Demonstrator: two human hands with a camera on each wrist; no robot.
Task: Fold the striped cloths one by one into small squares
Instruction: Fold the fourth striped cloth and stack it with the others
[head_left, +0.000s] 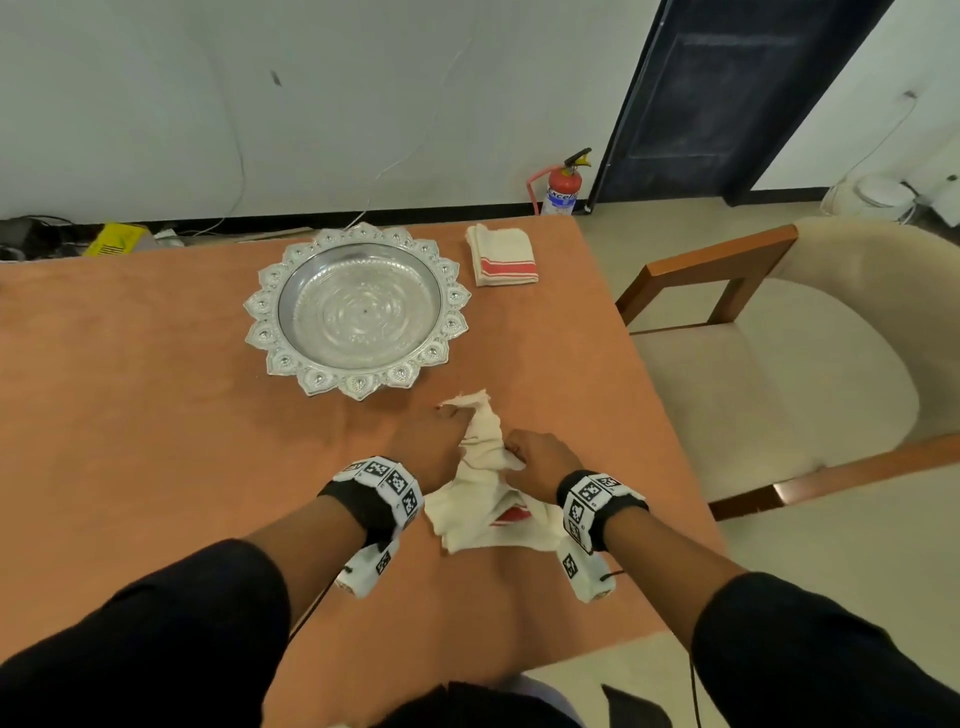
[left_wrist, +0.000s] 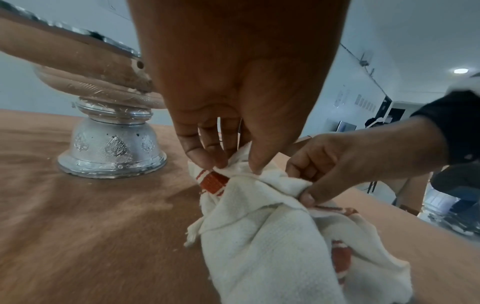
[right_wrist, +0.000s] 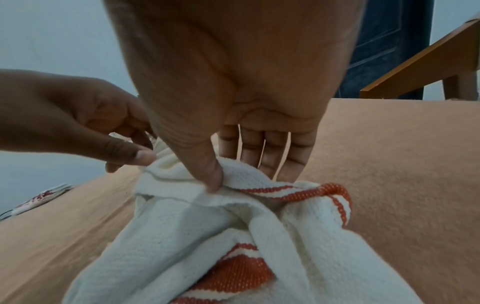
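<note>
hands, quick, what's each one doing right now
Left hand: fingers and thumb pinch the crumpled cloth.
Right hand: thumb and fingers pinch the same cloth, right beside the left.

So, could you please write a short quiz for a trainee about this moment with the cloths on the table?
1. True or false: the folded cloth lies inside the silver bowl.
2. What does the left hand do with the crumpled cloth?
A. pinches it
B. presses it flat with an open palm
C. does not touch it
3. Fill in: the right hand grips the cloth between the ____ and the fingers.

Key:
1. False. It lies on the table, to the right of the bowl, apart from it.
2. A
3. thumb
</note>
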